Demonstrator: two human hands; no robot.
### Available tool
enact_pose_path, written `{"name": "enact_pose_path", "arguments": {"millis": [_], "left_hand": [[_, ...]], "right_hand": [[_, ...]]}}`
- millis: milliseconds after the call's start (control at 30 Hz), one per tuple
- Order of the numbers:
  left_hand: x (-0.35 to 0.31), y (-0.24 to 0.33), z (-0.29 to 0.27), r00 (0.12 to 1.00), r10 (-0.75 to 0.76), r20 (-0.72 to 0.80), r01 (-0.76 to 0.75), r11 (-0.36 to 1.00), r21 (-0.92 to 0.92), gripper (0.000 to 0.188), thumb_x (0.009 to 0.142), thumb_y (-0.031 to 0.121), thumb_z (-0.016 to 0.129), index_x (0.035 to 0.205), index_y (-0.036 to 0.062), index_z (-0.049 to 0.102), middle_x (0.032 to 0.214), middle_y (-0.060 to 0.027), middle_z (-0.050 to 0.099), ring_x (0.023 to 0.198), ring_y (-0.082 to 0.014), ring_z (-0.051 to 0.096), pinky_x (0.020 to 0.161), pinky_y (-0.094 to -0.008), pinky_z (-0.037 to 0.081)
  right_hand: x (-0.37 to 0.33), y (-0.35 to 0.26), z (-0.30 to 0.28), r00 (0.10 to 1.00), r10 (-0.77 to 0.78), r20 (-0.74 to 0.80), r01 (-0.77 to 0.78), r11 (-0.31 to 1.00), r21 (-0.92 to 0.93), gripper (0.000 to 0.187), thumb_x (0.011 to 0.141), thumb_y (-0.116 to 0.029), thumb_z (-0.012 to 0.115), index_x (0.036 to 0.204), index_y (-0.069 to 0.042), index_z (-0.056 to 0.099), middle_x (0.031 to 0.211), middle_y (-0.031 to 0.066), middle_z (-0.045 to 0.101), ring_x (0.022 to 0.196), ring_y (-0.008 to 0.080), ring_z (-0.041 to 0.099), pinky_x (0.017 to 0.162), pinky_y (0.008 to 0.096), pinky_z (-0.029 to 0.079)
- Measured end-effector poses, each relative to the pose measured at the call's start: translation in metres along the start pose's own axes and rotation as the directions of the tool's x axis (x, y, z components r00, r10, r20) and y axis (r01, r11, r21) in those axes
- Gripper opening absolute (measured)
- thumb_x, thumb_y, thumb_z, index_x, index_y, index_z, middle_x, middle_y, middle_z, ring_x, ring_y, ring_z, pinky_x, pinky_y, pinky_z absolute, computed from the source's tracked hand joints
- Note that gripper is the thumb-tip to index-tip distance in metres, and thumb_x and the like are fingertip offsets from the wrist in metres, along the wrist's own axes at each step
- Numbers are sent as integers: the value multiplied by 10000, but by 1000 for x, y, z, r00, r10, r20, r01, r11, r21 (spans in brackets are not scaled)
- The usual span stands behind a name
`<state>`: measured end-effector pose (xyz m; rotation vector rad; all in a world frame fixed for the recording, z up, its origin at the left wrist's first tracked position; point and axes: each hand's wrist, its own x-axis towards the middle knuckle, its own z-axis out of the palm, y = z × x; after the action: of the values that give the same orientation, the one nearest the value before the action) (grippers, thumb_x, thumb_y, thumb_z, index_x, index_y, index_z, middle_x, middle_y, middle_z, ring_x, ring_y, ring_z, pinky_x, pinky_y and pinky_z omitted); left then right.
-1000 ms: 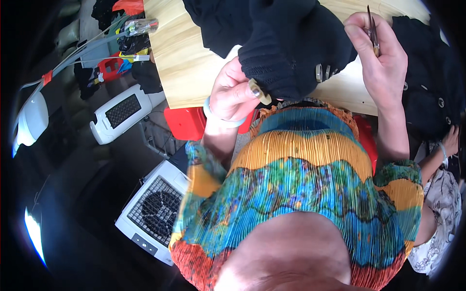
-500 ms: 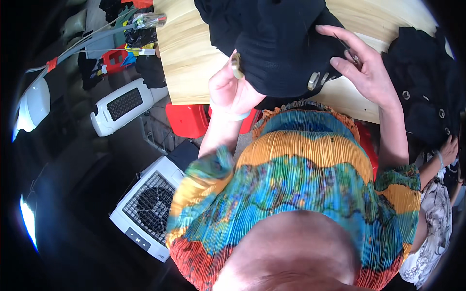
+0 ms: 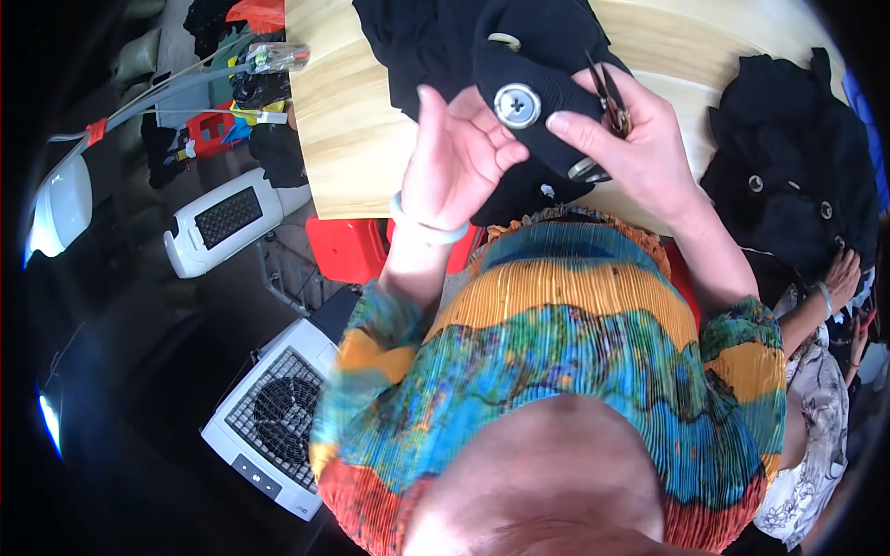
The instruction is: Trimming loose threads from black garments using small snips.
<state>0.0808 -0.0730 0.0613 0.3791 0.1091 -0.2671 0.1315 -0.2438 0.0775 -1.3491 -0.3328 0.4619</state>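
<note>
A black knitted garment (image 3: 436,51) with large buttons lies on the table's near edge and is partly lifted. One round grey button (image 3: 516,106) with a dark thread cross faces up. My right hand (image 3: 640,139) pinches the cloth beside it. In the same hand are small dark thread snips (image 3: 607,97), blades pointing away from me. My left hand (image 3: 459,153) is open, thumb stretched out and palm turned up, its fingertips at the cloth just left of the button. More buttons show edge-on, one under my right thumb.
Another black buttoned garment (image 3: 779,157) lies at the right, with a co-worker's hand (image 3: 844,278) on its near edge. The light wooden table (image 3: 343,120) spans the front. Red stools (image 3: 345,250) stand below it. To the left are a white fan unit (image 3: 278,417) and a lamp arm (image 3: 158,93).
The cloth has been turned so the button faces up. My left hand has let go of the button edge and opened. My right hand has moved left and grips the cloth.
</note>
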Motion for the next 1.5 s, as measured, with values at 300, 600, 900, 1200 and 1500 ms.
{"name": "enact_pose_path", "arguments": {"millis": [300,600,900,1200,1500], "left_hand": [[-15,4,21,997,77,-10,-67,923,380,309,801,109,496,1075,-22,438,1000,-137,522,879,-201,540,767,-322,459],[-18,-12,17,996,-20,81,25,998,-55,403,811,125,460,1166,-21,335,1128,-173,442,1022,-280,461,849,-393,385],[-13,-19,13,996,19,90,-15,999,-46,273,836,117,424,1075,-16,425,1053,-149,489,1007,-286,475,810,-359,440],[-14,-10,17,1000,21,18,-24,983,184,220,810,58,457,1021,9,495,918,-107,556,846,-194,546,781,-370,447],[-17,-13,14,991,88,98,-99,989,113,305,794,70,486,1095,24,457,1085,-123,501,999,-250,486,841,-448,388]], "right_hand": [[-8,-20,5,997,-76,30,81,962,-259,217,698,-111,642,837,4,521,660,-4,518,524,11,400,457,158,343],[-7,-30,-2,1000,-2,19,4,991,-136,280,701,-46,612,972,-40,539,822,-27,545,560,-8,393,481,133,311],[2,-15,3,815,-503,288,578,677,-455,313,598,43,575,896,-52,586,963,67,550,596,149,567,473,231,440],[10,-29,-5,750,-591,297,651,578,-492,221,579,64,566,786,-11,557,771,71,548,510,92,499,432,181,388],[-16,-26,-21,928,-369,54,366,871,-327,446,838,-304,395,1126,29,320,844,66,464,609,39,340,512,160,262]]}}
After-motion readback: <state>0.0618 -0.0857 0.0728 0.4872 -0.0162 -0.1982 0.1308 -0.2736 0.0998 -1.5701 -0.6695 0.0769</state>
